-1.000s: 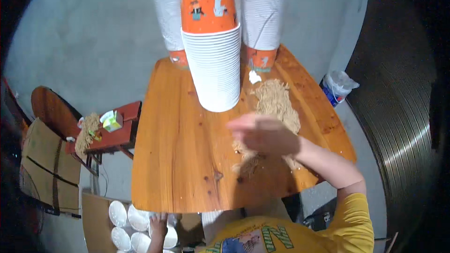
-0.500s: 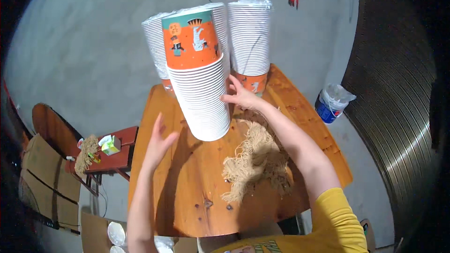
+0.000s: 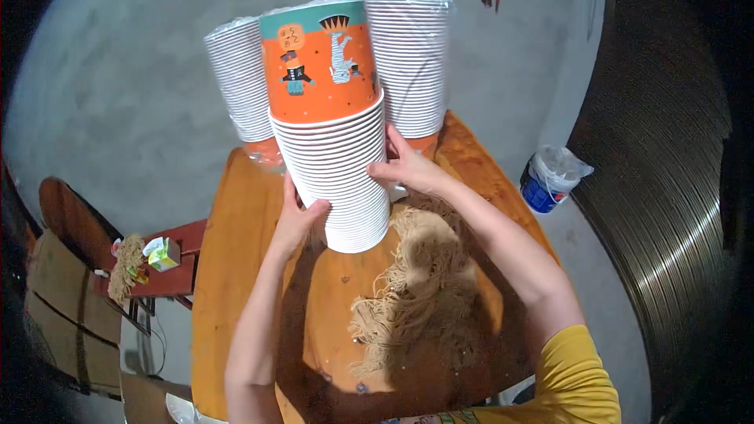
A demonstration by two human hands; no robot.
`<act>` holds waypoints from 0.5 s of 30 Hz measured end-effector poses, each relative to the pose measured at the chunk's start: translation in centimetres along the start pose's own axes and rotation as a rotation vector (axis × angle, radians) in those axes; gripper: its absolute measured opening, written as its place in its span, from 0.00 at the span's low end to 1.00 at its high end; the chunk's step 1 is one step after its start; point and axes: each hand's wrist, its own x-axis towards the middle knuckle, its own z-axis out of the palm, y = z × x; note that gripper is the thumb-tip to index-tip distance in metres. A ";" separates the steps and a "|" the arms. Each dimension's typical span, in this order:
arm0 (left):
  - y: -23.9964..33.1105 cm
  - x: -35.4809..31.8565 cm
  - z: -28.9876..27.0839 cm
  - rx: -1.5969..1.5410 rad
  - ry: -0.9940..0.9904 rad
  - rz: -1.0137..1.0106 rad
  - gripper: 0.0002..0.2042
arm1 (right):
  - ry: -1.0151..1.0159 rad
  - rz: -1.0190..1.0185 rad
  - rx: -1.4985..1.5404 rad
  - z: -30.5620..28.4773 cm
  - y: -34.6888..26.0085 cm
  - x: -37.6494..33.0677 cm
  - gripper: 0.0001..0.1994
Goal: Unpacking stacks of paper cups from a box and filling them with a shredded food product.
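Note:
A tall stack of nested paper cups [image 3: 330,157] stands upside down on the wooden table [image 3: 220,290] in front of me. Its top cup is orange with a teal band and cartoon figures; below it only white rims show. My left hand [image 3: 294,224] holds the stack low on its left side, thumb across the rims. From the right, my right hand [image 3: 414,169] grips it a little higher, its thumb on the rims too. The fingers of both hands are partly hidden behind the stack. Beige tangled yarn [image 3: 420,290] lies below my right forearm.
Plastic-wrapped cup stacks stand behind, one at left [image 3: 239,82] and one at right [image 3: 408,63]. A red bench [image 3: 177,267] at left bears a tissue box [image 3: 163,254] and more yarn [image 3: 126,271]. A blue bucket [image 3: 542,192] stands right of the table, near a ribbed shutter [image 3: 660,188].
My left hand has come in from apart to take hold of the stack's left side. My right hand now presses its thumb on the stack. The view has shifted closer to the cups.

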 end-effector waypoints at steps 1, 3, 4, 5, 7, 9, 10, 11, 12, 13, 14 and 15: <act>-0.4 0.5 0.6 -0.030 -0.022 -0.014 0.48 | 0.024 0.004 -0.020 -0.8 0.4 -0.3 0.49; -0.7 1.3 1.7 -0.061 -0.050 -0.029 0.48 | 0.043 0.017 -0.002 -1.6 0.1 -0.9 0.49; -0.7 1.5 2.1 -0.059 -0.080 0.010 0.48 | 0.055 0.025 0.021 -1.8 -0.4 -1.3 0.49; -0.6 1.7 2.4 -0.058 -0.109 0.049 0.48 | 0.065 0.033 0.043 -2.1 -0.6 -1.5 0.48; -1.3 2.2 2.5 -0.027 -0.114 0.024 0.48 | 0.046 0.018 0.100 -3.0 -0.5 -1.9 0.52; 0.3 2.4 3.1 0.020 -0.138 -0.063 0.49 | 0.037 0.018 0.031 -3.8 -0.8 -2.4 0.59; -0.1 3.2 2.7 0.025 -0.143 0.032 0.50 | 0.034 0.003 -0.037 -4.3 -0.6 -2.4 0.59; -0.2 4.1 2.1 0.032 -0.147 0.128 0.51 | 0.030 -0.014 -0.107 -4.9 -0.5 -2.1 0.60; 0.5 5.2 2.3 0.099 -0.111 0.219 0.54 | 0.043 0.000 -0.078 -5.2 -0.2 -2.0 0.62; 1.7 6.0 2.2 0.059 -0.133 0.240 0.54 | 0.043 0.014 -0.014 -4.7 -1.6 -2.0 0.63; 2.9 6.5 2.2 0.019 -0.156 0.261 0.55 | 0.037 -0.030 -0.017 -4.3 -1.6 -1.5 0.63; 4.5 6.6 2.3 0.136 -0.129 0.205 0.57 | 0.037 -0.078 -0.024 -4.1 -2.0 -1.1 0.63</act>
